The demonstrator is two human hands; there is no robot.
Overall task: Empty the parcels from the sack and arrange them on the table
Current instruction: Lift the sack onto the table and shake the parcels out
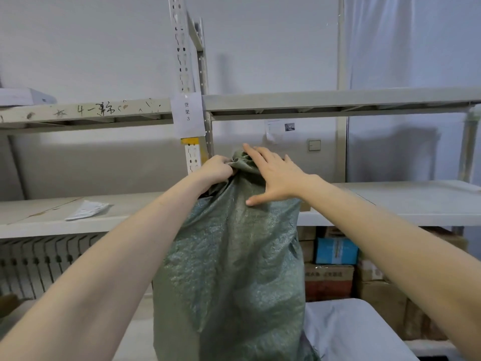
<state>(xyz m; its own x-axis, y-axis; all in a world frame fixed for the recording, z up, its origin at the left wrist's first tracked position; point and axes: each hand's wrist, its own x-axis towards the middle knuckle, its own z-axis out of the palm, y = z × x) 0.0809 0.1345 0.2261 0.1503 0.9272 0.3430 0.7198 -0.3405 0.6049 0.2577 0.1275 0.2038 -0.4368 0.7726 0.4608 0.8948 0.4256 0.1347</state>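
A green woven sack (234, 256) hangs in the middle of the view, held up high in front of a metal shelf rack. My left hand (216, 169) is shut on the bunched top of the sack. My right hand (273, 175) rests flat against the sack just below the bunched top, fingers spread and holding nothing. No parcels show; the sack hides its contents. At the bottom right lies a table covered in white cloth (359, 332).
The grey shelf rack (390, 201) runs across behind the sack, with a white plastic packet (87, 209) on its left board. Cardboard boxes (330, 282) and a blue box (335, 251) sit under the right shelf. A labelled upright post (187, 113) stands behind.
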